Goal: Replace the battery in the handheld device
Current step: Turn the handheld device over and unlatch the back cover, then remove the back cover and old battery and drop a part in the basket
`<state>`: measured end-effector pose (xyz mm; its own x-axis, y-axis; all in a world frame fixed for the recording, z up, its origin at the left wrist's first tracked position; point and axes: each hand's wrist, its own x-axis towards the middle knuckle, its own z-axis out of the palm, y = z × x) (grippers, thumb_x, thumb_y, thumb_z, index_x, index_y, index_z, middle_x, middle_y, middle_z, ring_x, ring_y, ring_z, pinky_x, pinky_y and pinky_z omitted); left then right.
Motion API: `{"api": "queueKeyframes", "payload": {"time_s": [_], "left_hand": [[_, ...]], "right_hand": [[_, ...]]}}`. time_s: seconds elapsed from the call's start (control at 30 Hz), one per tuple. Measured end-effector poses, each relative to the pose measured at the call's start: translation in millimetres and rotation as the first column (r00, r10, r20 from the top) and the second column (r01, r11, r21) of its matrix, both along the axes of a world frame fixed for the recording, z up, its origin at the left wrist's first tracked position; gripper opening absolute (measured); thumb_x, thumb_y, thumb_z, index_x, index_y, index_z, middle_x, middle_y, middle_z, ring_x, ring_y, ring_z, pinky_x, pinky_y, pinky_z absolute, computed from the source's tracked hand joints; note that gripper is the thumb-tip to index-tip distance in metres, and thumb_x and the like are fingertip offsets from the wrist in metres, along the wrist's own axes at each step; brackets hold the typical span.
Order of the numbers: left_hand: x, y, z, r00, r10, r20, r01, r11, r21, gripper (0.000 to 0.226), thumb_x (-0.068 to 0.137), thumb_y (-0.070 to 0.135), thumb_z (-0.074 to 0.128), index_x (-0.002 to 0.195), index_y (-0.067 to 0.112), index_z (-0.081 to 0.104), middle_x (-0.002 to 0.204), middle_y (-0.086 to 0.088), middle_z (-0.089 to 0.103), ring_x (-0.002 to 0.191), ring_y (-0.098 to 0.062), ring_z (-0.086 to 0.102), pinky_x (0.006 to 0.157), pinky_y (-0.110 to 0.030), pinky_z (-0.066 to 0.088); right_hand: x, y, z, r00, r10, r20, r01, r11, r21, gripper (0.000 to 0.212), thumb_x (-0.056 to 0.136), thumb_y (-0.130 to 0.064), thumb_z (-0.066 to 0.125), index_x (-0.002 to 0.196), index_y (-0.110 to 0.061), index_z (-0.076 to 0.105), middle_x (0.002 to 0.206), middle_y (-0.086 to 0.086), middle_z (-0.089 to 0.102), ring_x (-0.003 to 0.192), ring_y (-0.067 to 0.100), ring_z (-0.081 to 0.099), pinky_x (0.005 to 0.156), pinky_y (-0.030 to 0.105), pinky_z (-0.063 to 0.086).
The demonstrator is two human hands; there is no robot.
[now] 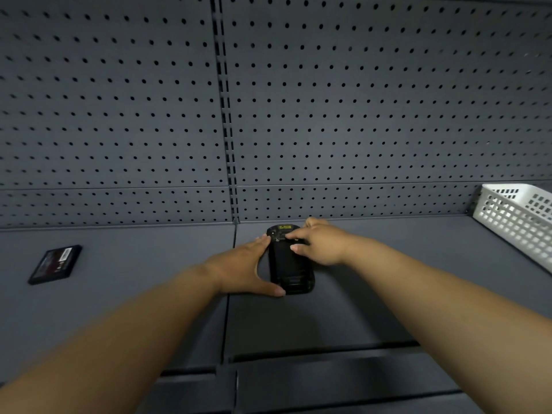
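Black and rubbery-looking, the handheld device (290,261) lies back-up on the grey metal shelf (119,294), just right of centre and close to the pegboard back wall (358,115).

From the head camera we see our left hand (242,268) spread open along the device's 9 o'clock side, thumb at its near corner and fingertips near its far corner. We judge this a brace, so the body cannot slide while the other hand works.

Our right hand (318,245) comes in from 3 o'clock, fingers curled loosely over the far end, fingertips pressing by the yellow label (284,227). It pinches nothing that we can see; likely it is feeling for the cover latch.

At 9 o'clock, well apart, a flat black battery pack (55,264) lies label-up, probably kept within reach; old or new we cannot tell.

At 3 o'clock a white perforated basket (519,222) sits untouched.
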<state>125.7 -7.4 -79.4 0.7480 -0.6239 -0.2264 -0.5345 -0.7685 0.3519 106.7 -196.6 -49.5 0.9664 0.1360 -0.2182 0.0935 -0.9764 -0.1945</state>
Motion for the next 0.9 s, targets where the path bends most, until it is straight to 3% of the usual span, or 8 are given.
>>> {"api": "queueKeyframes", "payload": {"time_s": [0.33, 0.43, 0.53, 0.63, 0.7, 0.77, 0.9], "left_hand": [[-4, -3, 1, 0.999, 0.022, 0.029, -0.022, 1.0, 0.0, 0.119, 0.069, 0.063, 0.067, 0.151, 0.015, -0.005, 0.162, -0.002, 0.0, 0.148, -0.012, 0.005, 0.118, -0.024, 0.008], [-3, -3, 0, 1.0, 0.019, 0.017, -0.019, 1.0, -0.013, 0.12, 0.068, 0.063, 0.068, 0.151, 0.017, -0.005, 0.162, -0.002, 0.001, 0.149, -0.012, 0.005, 0.12, -0.026, 0.009], [-2, -2, -2, 1.0, 0.011, 0.009, -0.011, 0.999, -0.047, 0.12, 0.065, 0.063, 0.07, 0.151, 0.022, -0.003, 0.162, -0.002, 0.004, 0.148, -0.013, 0.006, 0.121, -0.028, 0.011], [-3, -1, -1, 1.0, 0.008, 0.022, -0.007, 0.998, -0.062, 0.119, 0.065, 0.063, 0.071, 0.151, 0.024, -0.002, 0.161, -0.002, 0.007, 0.148, -0.013, 0.009, 0.122, -0.029, 0.013], [-3, -1, 0, 0.999, 0.005, 0.033, -0.002, 0.998, -0.064, 0.12, 0.064, 0.063, 0.071, 0.151, 0.023, 0.0, 0.161, -0.002, 0.01, 0.148, -0.013, 0.011, 0.122, -0.03, 0.014], [-4, 0, 2, 0.999, 0.0, 0.039, 0.003, 0.998, -0.061, 0.118, 0.065, 0.063, 0.071, 0.152, 0.022, 0.002, 0.161, 0.0, 0.012, 0.147, -0.013, 0.014, 0.121, -0.029, 0.015], [-5, -1, 5, 0.999, 0.009, 0.031, -0.008, 0.999, -0.039, 0.113, 0.068, 0.062, 0.07, 0.152, 0.019, 0.007, 0.161, 0.0, 0.014, 0.147, -0.013, 0.016, 0.122, -0.029, 0.014]], "right_hand": [[5, 11, 4, 0.998, -0.047, 0.046, 0.044, 0.997, 0.07, 0.032, 0.098, -0.03, 0.044, 0.125, -0.017, 0.056, 0.128, 0.011, 0.045, 0.129, 0.027, 0.038, 0.111, 0.035, 0.031], [7, 15, 8, 0.996, -0.077, 0.041, 0.071, 0.988, 0.134, 0.027, 0.097, -0.028, 0.047, 0.118, -0.013, 0.056, 0.127, 0.011, 0.048, 0.124, 0.026, 0.044, 0.102, 0.033, 0.035], [9, 13, 11, 0.994, -0.112, 0.017, 0.102, 0.951, 0.293, 0.011, 0.095, -0.023, 0.052, 0.104, -0.017, 0.052, 0.115, 0.007, 0.055, 0.105, 0.022, 0.052, 0.087, 0.03, 0.038], [12, 4, 12, 0.985, -0.155, -0.07, 0.168, 0.828, 0.535, 0.01, 0.091, -0.013, 0.059, 0.091, -0.021, 0.053, 0.103, 0.003, 0.058, 0.099, 0.02, 0.055, 0.089, 0.03, 0.045], [10, -2, 15, 0.98, -0.153, -0.13, 0.2, 0.705, 0.681, 0.021, 0.091, -0.003, 0.058, 0.083, -0.022, 0.055, 0.089, 0.002, 0.059, 0.084, 0.017, 0.057, 0.071, 0.024, 0.049], [5, -8, 22, 0.975, -0.151, -0.161, 0.219, 0.577, 0.787, 0.024, 0.092, 0.003, 0.054, 0.082, -0.019, 0.057, 0.076, 0.002, 0.057, 0.067, 0.011, 0.054, 0.056, 0.018, 0.042], [-3, -34, 32, 0.959, -0.197, -0.206, 0.27, 0.397, 0.877, 0.024, 0.093, 0.006, 0.049, 0.084, -0.013, 0.06, 0.078, 0.004, 0.06, 0.07, 0.01, 0.056, 0.063, 0.019, 0.043]]}}
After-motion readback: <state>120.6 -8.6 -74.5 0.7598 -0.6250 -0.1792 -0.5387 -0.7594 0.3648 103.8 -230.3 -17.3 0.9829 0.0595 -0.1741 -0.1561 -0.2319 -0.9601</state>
